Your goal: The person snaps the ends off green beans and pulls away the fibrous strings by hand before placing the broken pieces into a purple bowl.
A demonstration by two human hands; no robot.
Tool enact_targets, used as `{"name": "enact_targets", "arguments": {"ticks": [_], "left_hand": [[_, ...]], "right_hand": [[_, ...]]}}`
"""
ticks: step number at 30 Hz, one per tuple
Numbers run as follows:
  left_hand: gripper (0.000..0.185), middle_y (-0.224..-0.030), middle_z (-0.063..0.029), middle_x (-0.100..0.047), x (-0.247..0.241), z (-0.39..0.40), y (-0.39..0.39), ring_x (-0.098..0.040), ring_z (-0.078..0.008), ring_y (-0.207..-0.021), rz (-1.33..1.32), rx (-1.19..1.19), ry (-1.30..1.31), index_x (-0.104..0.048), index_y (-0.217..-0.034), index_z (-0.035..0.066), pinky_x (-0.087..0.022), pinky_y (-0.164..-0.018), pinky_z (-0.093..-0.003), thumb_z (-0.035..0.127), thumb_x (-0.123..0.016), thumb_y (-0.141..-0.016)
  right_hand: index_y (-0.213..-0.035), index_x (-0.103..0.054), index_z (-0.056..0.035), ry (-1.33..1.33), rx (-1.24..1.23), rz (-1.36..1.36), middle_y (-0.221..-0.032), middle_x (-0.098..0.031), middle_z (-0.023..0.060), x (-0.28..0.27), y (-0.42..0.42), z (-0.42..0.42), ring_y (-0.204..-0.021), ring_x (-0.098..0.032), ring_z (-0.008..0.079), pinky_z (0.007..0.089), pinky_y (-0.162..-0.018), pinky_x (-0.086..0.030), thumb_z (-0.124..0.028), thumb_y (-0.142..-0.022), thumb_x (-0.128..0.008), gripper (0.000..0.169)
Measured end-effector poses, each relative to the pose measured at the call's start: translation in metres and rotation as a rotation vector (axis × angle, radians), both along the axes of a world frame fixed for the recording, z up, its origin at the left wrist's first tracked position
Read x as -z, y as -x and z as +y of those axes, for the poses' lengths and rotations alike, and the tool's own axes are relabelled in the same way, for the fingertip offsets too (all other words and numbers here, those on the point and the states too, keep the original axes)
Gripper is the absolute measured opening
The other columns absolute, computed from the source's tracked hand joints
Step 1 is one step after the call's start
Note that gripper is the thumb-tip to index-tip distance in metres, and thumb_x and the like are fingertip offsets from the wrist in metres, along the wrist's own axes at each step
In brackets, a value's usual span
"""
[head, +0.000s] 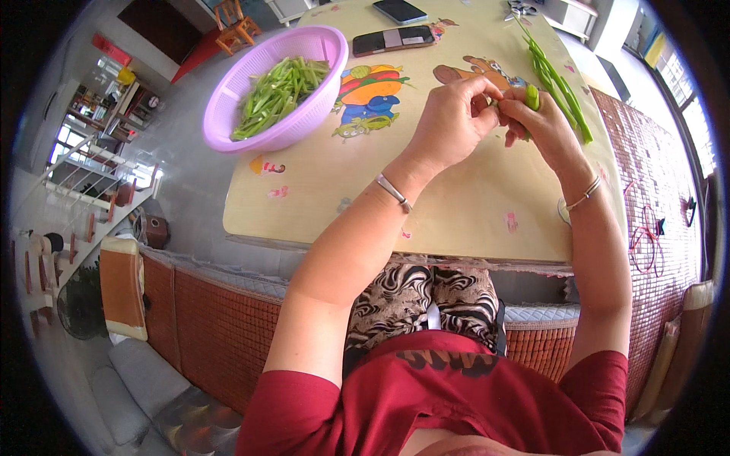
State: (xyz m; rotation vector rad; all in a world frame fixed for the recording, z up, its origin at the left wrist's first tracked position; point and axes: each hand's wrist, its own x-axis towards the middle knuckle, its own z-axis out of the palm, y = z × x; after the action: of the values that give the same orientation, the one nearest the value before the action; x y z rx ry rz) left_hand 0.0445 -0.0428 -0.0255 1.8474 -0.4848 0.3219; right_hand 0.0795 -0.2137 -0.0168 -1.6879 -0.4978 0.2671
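My right hand (pixel 531 114) is closed around a short green vegetable stalk (pixel 532 97), whose thick end sticks up between thumb and fingers. Just to its left, my left hand (pixel 459 117) touches it, thumb and forefinger pinched together at a small bit too hidden to name. Long thin green stalks (pixel 556 85) lie on the table beyond and right of my right hand. A pink-purple plastic colander (pixel 219 122) stands at the table's left side, holding many cut green stalk pieces (pixel 279 97).
The table (pixel 319 211) has a pale cover printed with cartoon figures. Two smartphones, a near one (pixel 393 41) and a far one (pixel 400 10), lie past the colander. Scissors (pixel 520 9) lie at the far right. A woven-covered bench (pixel 222 308) runs along the near side.
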Motion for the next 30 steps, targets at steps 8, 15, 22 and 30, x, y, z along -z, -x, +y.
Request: {"name": "enact_targets", "arguments": {"ticks": [8, 15, 22, 30], "left_hand": [[0.013, -0.080, -0.0030, -0.063, -0.006, -0.008, 0.006, -0.056, -0.0055, -0.069, 0.040, 0.121, 0.118, -0.057, -0.098, 0.000, -0.047, -0.063, -0.0212, 0.002, -0.058, -0.086], [0.014, -0.087, -0.0007, -0.058, 0.003, -0.005, -0.001, -0.053, -0.0046, -0.075, 0.153, 0.179, 0.143, -0.053, -0.102, 0.001, -0.045, -0.066, -0.0202, 0.006, -0.056, -0.089], [0.017, -0.087, -0.0021, -0.059, 0.008, -0.001, -0.008, -0.055, -0.0081, -0.069, 0.266, 0.136, 0.306, -0.055, -0.103, 0.002, -0.045, -0.066, -0.0208, 0.013, -0.055, -0.091], [0.018, -0.088, -0.0050, -0.062, 0.004, 0.009, -0.010, -0.057, -0.0107, -0.069, 0.395, 0.190, 0.700, -0.056, -0.106, 0.000, -0.049, -0.066, -0.0231, 0.012, -0.053, -0.093]], "right_hand": [[-0.073, -0.058, -0.0030, -0.226, 0.060, 0.158, -0.065, -0.052, -0.0004, 0.008, 0.002, 0.003, -0.056, -0.050, 0.0076, 0.0243, -0.053, -0.048, -0.021, -0.082, -0.059, 0.021], [-0.070, -0.058, -0.0041, -0.306, 0.035, 0.330, -0.061, -0.050, -0.0005, 0.019, -0.004, 0.001, -0.051, -0.045, 0.0066, 0.0244, -0.050, -0.047, -0.023, -0.081, -0.061, 0.022], [-0.071, -0.061, -0.0002, -0.209, 0.122, 0.122, -0.066, -0.055, 0.0034, 0.008, 0.003, 0.006, -0.053, -0.049, 0.0079, 0.0265, -0.051, -0.053, -0.022, -0.079, -0.063, 0.024], [-0.074, -0.062, -0.0005, -0.356, 0.136, 0.111, -0.059, -0.051, 0.0014, 0.005, 0.001, -0.001, -0.050, -0.046, 0.0067, 0.0257, -0.050, -0.050, -0.024, -0.079, -0.063, 0.024]]}}
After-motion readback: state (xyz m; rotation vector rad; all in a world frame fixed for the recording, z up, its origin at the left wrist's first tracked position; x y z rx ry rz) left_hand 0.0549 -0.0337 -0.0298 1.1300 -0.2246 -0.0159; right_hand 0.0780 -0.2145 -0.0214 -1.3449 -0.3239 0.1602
